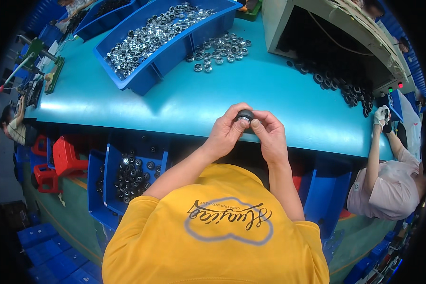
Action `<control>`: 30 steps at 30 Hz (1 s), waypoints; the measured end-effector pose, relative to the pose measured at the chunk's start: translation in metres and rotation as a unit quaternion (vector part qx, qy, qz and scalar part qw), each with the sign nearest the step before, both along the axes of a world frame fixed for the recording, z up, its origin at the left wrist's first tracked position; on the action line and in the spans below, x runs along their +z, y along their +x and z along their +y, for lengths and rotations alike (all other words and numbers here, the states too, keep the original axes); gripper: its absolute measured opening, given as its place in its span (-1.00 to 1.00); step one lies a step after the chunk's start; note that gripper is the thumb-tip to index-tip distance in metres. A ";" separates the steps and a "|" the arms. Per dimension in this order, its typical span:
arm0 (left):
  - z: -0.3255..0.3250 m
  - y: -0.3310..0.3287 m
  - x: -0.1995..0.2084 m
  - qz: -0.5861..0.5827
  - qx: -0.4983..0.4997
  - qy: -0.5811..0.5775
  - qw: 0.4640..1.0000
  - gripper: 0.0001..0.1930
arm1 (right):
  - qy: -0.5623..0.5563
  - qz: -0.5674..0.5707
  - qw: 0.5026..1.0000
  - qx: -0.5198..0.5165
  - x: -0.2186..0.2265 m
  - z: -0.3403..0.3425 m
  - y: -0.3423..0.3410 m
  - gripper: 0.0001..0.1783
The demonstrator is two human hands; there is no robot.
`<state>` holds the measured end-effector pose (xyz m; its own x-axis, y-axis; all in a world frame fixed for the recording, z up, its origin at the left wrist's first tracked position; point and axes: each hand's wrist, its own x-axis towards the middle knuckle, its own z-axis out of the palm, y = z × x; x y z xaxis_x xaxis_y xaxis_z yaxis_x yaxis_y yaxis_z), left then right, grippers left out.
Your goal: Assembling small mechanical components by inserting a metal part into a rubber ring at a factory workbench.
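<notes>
Black round part (245, 114), matte on top, shiny silver below.

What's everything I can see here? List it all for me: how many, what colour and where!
Smooth flat worktable: one, turquoise, across the middle
Small round part: one, black and silver, held above the worktable's near edge
Long plastic bin: one, blue, upper middle
Shiny round parts: many, silver and black, inside that bin and loose beside it
Round rings: many, black, worktable's right side
Boxy machine: one, cream, upper right
Metal hand press: one, green, far left
Plastic stools: at least two, red, left floor
Stacked plastic crates: several, blue, lower left
Co-workers: at least two, pale shirts, both sides
Person's shirt: one, yellow, bottom middle
Left grip: one, bare, on the small round part
Right grip: one, bare, likewise
</notes>
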<state>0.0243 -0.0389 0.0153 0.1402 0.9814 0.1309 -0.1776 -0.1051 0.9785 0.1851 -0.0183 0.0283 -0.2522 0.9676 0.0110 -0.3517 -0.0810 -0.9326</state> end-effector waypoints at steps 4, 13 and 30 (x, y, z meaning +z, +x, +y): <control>-0.005 0.010 0.001 0.006 0.062 0.030 0.998 -0.69 | 0.011 0.016 1.000 -0.022 -0.004 -0.006 -0.008 -0.72; -0.008 0.015 0.004 -0.075 0.086 -0.024 0.993 -0.72 | 0.082 -0.091 0.984 -0.130 -0.014 -0.023 -0.023 -0.70; 0.001 -0.016 0.042 0.145 -0.047 0.026 0.988 -0.51 | -0.072 0.019 0.997 0.025 -0.003 0.003 -0.007 -0.53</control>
<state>0.0087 -0.0377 0.0569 0.2692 0.9553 0.1221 0.0978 -0.1532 0.9833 0.1782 -0.0157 0.0250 -0.3016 0.9462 -0.1168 -0.3785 -0.2313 -0.8962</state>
